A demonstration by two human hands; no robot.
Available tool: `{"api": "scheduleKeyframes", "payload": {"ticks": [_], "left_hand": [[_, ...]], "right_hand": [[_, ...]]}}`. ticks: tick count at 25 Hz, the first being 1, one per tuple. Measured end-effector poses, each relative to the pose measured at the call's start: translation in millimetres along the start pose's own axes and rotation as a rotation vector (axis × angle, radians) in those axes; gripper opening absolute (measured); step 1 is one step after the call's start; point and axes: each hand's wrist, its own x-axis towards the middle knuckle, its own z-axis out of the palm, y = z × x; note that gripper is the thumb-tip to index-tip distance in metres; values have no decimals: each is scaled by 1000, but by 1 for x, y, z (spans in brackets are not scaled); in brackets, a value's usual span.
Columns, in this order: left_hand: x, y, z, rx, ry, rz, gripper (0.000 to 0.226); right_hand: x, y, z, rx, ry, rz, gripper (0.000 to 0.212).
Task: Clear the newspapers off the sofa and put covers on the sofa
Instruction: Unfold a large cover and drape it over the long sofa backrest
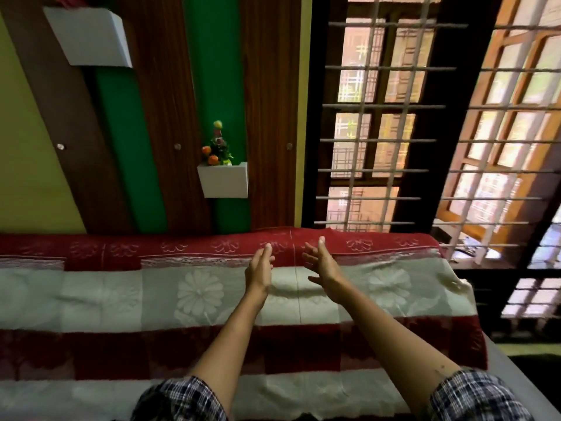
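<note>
A red and cream cover [197,299] with flower patterns lies spread over the sofa's back and seat. Its top edge runs along the backrest, and its right edge hangs over the sofa's right end. Both my arms reach forward over it. My left hand [260,268] hovers near the top of the backrest with fingers apart and holds nothing. My right hand [323,268] is beside it, also open and empty, palm turned inward. No newspapers are in view.
Behind the sofa is a wall with brown and green panels and a white wall box [223,180] holding artificial flowers. A second white box [88,36] hangs higher left. A barred window [379,126] stands at the right.
</note>
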Motion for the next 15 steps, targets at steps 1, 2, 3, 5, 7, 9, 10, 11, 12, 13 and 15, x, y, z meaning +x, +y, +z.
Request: {"api": "scheduleKeyframes", "payload": {"ticks": [1,2,3,5,7,9,10,11,12,13,15], "left_hand": [[16,-1,5,46,10,33,41],[32,-4,9,115,16,72,37],[46,-7,12,216,20,112,33],[79,-21,18,492,28,199,33],[114,-36,25,751,15,275,41],[150,-49,29,949,18,351,47],[167,-53,30,1039,23,384,48],[184,-58,30,1115,26,401,50],[198,-62,29,1176,24,400,51],[211,-67,27,1226,24,391,51],[231,-77,26,1283,68,420,49]], "right_hand": [[19,0,-3,-28,-10,-24,67],[38,1,-6,-64,-12,-52,66],[54,3,-9,-122,-6,-83,67],[91,10,-16,-308,16,-162,69],[131,20,-24,-588,50,-264,60],[170,32,-34,-930,106,-317,55],[188,38,-40,-1068,118,-310,54],[205,44,-46,-1177,112,-286,54],[215,47,-51,-1263,99,-266,54],[225,53,-55,-1331,97,-270,55],[243,60,-59,-1413,175,-353,63]]}}
